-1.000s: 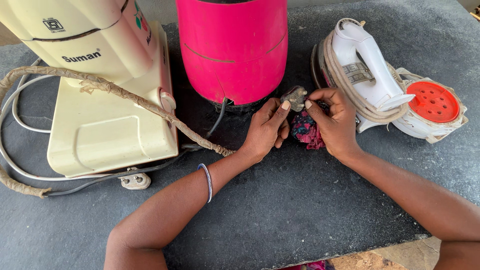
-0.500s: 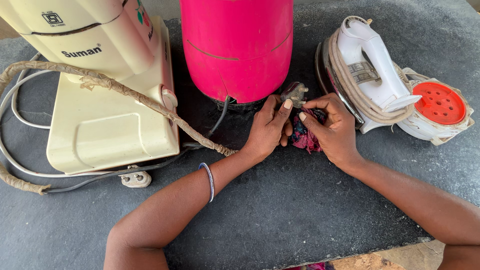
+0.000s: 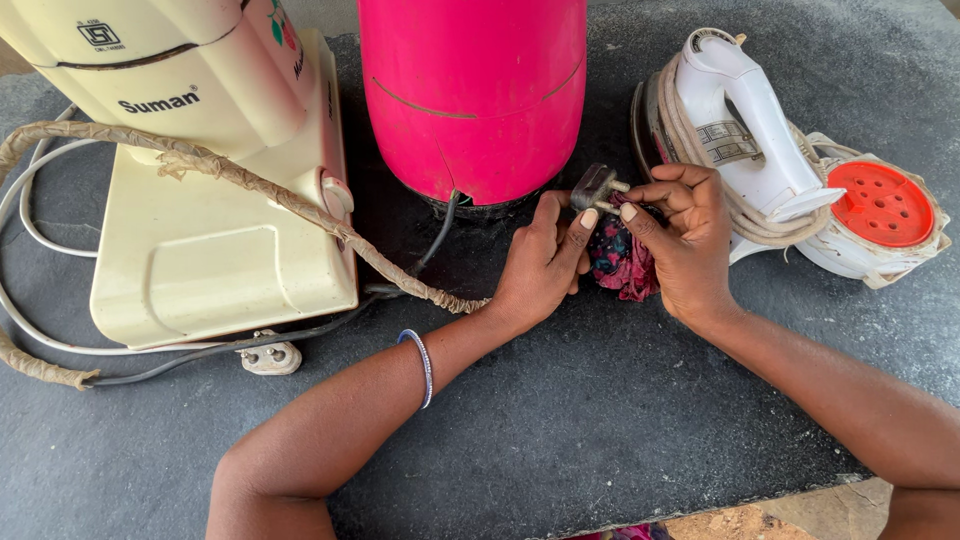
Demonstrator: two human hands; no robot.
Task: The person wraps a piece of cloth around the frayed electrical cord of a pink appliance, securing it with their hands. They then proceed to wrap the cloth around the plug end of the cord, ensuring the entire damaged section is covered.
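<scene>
A pink appliance (image 3: 472,95) stood upright at the back of the dark grey worktop (image 3: 600,440). Left of it sat a cream appliance (image 3: 200,200), with a cloth-wrapped cord (image 3: 250,185) draped across its base and white cable (image 3: 25,215) looping on its far side. A small white plug (image 3: 270,357) lay just in front of that base. Right of the pink appliance stood a white iron (image 3: 735,130) with cord wound around it, and beside it a white part with a red perforated disc (image 3: 880,205).
</scene>
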